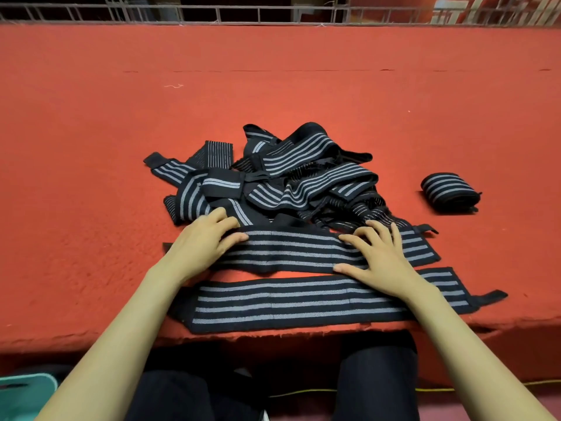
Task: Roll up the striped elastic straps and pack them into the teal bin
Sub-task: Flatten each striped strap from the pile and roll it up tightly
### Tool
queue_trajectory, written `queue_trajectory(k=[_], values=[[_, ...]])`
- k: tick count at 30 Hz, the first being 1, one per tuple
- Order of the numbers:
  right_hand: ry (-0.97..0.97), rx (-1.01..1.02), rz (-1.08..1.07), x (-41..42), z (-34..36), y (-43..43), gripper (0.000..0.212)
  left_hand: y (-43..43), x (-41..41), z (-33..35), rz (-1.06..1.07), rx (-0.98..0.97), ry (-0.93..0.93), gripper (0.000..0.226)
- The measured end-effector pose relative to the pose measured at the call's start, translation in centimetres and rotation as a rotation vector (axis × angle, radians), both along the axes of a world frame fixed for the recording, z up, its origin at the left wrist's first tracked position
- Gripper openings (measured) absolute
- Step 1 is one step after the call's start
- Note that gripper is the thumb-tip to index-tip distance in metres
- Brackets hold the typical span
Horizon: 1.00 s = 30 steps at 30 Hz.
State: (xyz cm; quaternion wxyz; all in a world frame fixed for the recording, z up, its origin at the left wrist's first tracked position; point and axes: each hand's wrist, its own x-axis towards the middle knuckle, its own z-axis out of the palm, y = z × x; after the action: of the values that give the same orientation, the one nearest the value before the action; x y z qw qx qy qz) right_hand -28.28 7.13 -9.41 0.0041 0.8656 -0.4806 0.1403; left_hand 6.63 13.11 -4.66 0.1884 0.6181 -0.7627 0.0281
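Left hand (206, 241) and right hand (382, 256) lie open-fingered; they flatten a black grey-striped elastic strap (291, 250), probably for rolling. Rolled striped strap (449, 192) at two o'clock.

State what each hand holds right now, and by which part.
Nothing is gripped. The left hand presses flat on the laid-out strap near its left end. The right hand presses flat toward its right end.

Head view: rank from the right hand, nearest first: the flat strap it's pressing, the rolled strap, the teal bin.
1. Flat strap: under the right hand, touching.
2. Rolled strap: farther back, to the right.
3. Teal bin: low, far left corner.
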Motion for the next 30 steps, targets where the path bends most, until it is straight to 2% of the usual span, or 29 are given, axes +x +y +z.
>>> queue_trajectory(k=[2, 5, 7, 9, 11, 13, 16, 18, 21, 22, 25, 27, 30], values=[[-0.022, 0.050, 0.009, -0.1, -0.1, -0.1, 0.093, 0.2, 0.7, 0.3, -0.017, 0.126, 0.095, 0.033], [-0.018, 0.126, 0.040, 0.0, 0.2, -0.4, 0.093, 0.2, 1.5, 1.0, -0.055, 0.283, 0.281, 0.022], [-0.013, 0.143, 0.052, 0.0, 0.3, -0.4, 0.093, 0.0, 2.0, 1.5, -0.031, 0.465, 0.385, 0.015], [-0.023, 0.152, 0.056, -0.1, 0.4, -0.4, 0.092, -0.4, 2.4, 1.7, 0.006, 0.656, 0.401, 0.014], [-0.042, 0.160, 0.057, -0.2, 0.6, -0.2, 0.092, -0.8, 2.0, 1.4, 0.029, 0.714, 0.336, 0.011], [-0.067, 0.177, 0.051, -0.4, 0.7, -0.2, 0.091, -1.0, 1.1, 0.9, 0.068, 0.660, 0.255, 0.006], [-0.048, 0.208, 0.051, -0.2, 1.1, -0.2, 0.094, -1.1, -0.1, 0.2, 0.114, 0.571, 0.143, 0.018], [-0.055, 0.194, 0.057, 0.7, 2.0, -0.4, 0.085, -1.3, -0.8, 0.3, 0.114, 0.489, 0.108, 0.020], [-0.211, 0.135, 0.101, 3.9, 3.8, -0.7, 0.043, -1.4, -3.1, 0.7, 0.135, 0.307, 0.242, 0.019], [-0.245, 0.134, 0.124, 5.4, 4.3, -0.9, 0.037, -1.3, -4.1, 0.6, 0.137, 0.284, 0.294, 0.021], [-0.285, 0.288, 0.167, 9.8, 6.0, -1.9, 0.043, -0.7, -6.0, -1.0, 0.187, 0.326, 0.400, 0.036], [-0.234, 0.420, 0.161, 12.1, 6.8, -2.7, 0.047, -0.2, -6.4, -2.0, 0.225, 0.338, 0.483, 0.044], [-0.192, 0.473, 0.152, 14.0, 7.0, -3.9, 0.027, 0.9, -6.7, -2.8, 0.225, 0.311, 0.551, 0.048]])
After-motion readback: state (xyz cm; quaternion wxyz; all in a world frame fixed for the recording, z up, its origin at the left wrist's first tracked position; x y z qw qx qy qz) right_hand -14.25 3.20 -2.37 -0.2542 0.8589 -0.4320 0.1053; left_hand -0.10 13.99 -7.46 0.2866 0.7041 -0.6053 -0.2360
